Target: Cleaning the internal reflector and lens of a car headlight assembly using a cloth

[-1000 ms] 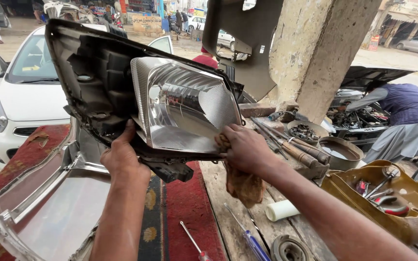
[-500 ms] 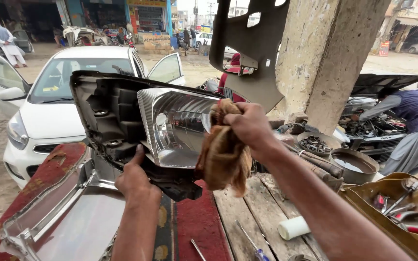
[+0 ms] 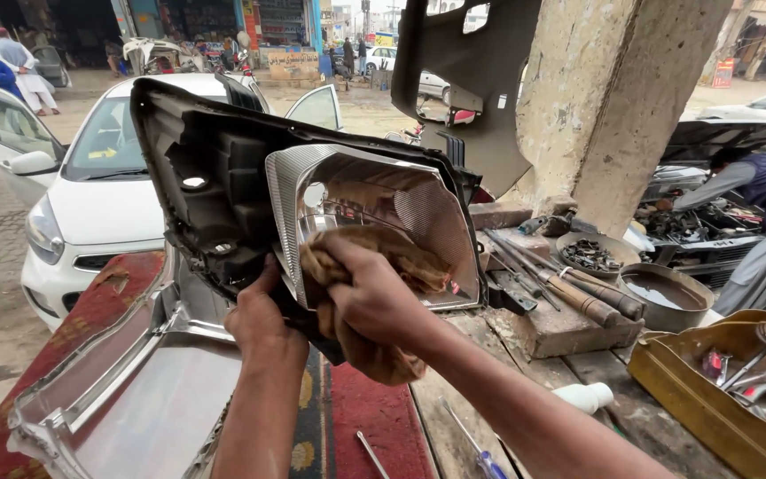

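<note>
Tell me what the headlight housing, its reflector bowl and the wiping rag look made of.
The headlight housing looks like matte black moulded plastic, judging by its ribs and sockets. The reflector bowl appears chrome-coated, probably over plastic: it is mirror-bright with fine ridges. The rag, bunched under the right hand, seems soft brown woven cloth, going by its folds. The left hand grips the housing's lower edge.

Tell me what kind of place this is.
Most likely a roadside car repair workshop: a workbench strewn with hand tools, a tray of wrenches, a white car parked alongside, and a headlight housing being wiped.
</note>
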